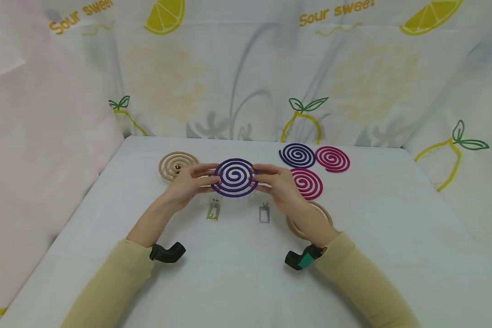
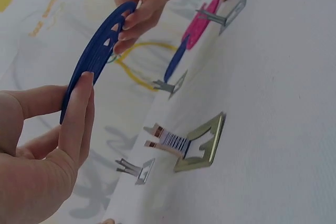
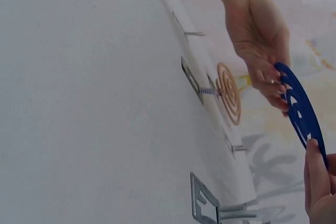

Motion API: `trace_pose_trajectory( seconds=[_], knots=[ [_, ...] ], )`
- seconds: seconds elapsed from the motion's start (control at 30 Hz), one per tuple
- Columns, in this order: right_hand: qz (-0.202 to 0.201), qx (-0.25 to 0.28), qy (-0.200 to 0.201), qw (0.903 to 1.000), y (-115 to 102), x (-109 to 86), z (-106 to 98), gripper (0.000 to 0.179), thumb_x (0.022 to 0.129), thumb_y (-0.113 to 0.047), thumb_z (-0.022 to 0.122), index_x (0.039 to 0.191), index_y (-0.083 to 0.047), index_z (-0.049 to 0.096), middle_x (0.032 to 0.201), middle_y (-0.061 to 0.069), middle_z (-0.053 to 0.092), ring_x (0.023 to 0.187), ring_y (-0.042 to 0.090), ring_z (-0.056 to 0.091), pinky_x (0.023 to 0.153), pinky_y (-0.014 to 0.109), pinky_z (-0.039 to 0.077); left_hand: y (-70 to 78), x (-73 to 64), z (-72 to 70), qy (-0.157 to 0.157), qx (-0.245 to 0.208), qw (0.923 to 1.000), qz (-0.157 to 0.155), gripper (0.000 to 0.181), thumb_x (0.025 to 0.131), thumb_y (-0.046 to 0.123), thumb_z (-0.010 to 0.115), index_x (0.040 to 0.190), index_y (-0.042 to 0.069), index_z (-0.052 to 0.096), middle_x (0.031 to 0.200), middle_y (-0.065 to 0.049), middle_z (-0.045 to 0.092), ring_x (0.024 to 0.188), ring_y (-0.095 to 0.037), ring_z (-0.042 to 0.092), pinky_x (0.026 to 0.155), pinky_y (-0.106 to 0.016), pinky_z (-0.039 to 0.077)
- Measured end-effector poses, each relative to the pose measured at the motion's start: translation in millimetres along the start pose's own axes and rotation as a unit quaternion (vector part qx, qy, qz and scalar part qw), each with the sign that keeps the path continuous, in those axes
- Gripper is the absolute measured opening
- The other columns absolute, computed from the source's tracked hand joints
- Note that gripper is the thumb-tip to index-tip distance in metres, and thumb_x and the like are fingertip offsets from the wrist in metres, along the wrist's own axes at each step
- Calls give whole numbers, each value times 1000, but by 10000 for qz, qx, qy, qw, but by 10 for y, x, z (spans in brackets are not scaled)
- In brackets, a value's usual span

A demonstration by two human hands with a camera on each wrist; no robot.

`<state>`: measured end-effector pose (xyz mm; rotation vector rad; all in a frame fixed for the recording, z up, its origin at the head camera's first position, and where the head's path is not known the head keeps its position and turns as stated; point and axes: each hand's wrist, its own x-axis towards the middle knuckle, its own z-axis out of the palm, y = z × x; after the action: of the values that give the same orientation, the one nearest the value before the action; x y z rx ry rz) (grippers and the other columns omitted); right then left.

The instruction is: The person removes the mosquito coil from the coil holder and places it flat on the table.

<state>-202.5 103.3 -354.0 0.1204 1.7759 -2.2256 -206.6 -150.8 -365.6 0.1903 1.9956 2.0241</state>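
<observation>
Both hands hold a purple mosquito coil above the table, one at each side. The left hand pinches its left edge between thumb and fingers. On the opposite edge, the right hand grips it the same way. From the left wrist view the coil appears nearly edge-on and bluish. Below it on the table are a gold-coloured metal coil stand and a silver one, each with upright prongs. More silver stands, such as one stand, show in the left wrist view.
A tan coil lies behind the left hand, partly covered. To the right are another purple coil, a pink coil and a second pink coil. Another tan coil is half hidden under the right forearm. Printed cloth walls surround the white table.
</observation>
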Motion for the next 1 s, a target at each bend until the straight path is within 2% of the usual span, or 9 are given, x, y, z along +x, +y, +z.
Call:
trace_pose_trajectory(
  seconds=[0.23, 0.47, 0.63, 0.77, 1.0],
  knots=[
    [-183, -54, 261, 9995, 40, -17, -225, 41, 94, 5, 60, 135, 0, 59, 116, 9, 67, 92, 13, 67, 85, 31, 61, -27, 129, 227, -56, -89, 9999, 8, 49, 96, -1, 61, 143, -5, 47, 127, -18, 60, 93, -9, 68, 85, -28, 61],
    [-205, 48, 348, 9992, 19, -92, -452, 47, 95, 4, 58, 142, 0, 52, 119, 8, 66, 94, 11, 67, 84, 27, 61, -50, 238, 447, -150, -155, 9998, 54, 49, 95, -1, 62, 143, -4, 49, 134, -25, 57, 92, -10, 68, 84, -28, 61],
    [-208, 112, 330, 9992, 3, -141, -629, 51, 96, 5, 56, 146, 4, 45, 109, 0, 68, 90, 7, 68, 81, 23, 60, -79, 326, 618, -142, -242, 9996, -12, 50, 94, -3, 64, 142, -2, 50, 135, -26, 57, 90, -9, 68, 82, -27, 61],
    [-278, 140, 273, 9991, -3, -162, -756, 50, 97, 5, 56, 145, 7, 43, 101, -5, 71, 86, 6, 69, 78, 22, 61, -73, 374, 750, -129, -368, 9992, -27, 49, 94, -5, 63, 142, -3, 51, 135, -26, 57, 91, -12, 68, 83, -29, 61],
    [-407, 270, 187, 9986, -15, -194, -917, 36, 99, 5, 53, 134, 11, 50, 95, -2, 71, 84, 8, 68, 80, 23, 60, -65, 433, 930, -22, -424, 9990, -110, 47, 93, -4, 64, 140, -2, 53, 132, -24, 58, 92, -14, 67, 83, -29, 61]
  ],
)
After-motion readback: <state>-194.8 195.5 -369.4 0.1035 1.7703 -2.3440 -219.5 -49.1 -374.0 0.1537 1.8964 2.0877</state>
